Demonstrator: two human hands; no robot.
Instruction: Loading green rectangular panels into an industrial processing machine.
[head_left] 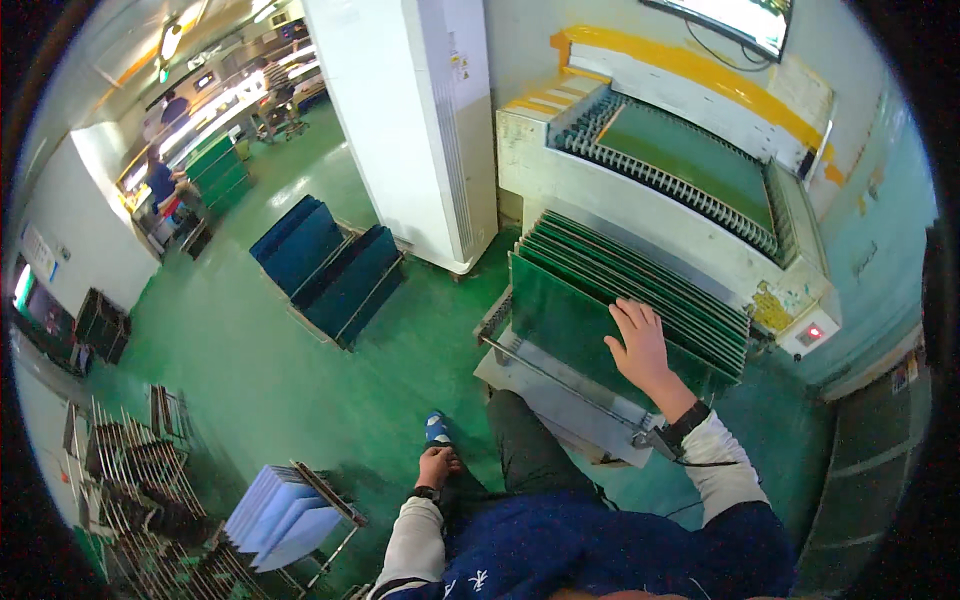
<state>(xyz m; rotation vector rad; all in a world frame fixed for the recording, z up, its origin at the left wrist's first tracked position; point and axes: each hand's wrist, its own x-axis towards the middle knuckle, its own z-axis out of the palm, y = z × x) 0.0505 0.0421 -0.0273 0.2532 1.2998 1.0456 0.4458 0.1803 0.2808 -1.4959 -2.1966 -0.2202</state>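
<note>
- Head view: the right hand (640, 345) lies flat, fingers spread, on the front green panel (570, 325) of a row standing on edge; it presses the sheet and grips nothing.
- That row of green panels fills a slotted metal rack (560, 385) just past the person's knee, at about 1 o'clock from the body.
- Behind the rack, toward 1 o'clock, a cream machine (650, 200) with yellow edging carries one large green board (690, 150) flat in its comb-toothed tray.
- The left hand (437, 467) hangs low at 11 o'clock from the body, loosely curled beside the leg above a blue shoe (436, 428); whether it holds anything cannot be told.
- At 9 o'clock, bottom left, a wire cart (320, 500) holds a fan of pale blue sheets (280, 510).
- Further off at 11 o'clock, two racks of dark blue panels (330, 265) stand on the green floor (250, 370) beside a tall white cabinet (410, 120).
- Another person (162, 185) in blue stands far off at 10 o'clock.
</note>
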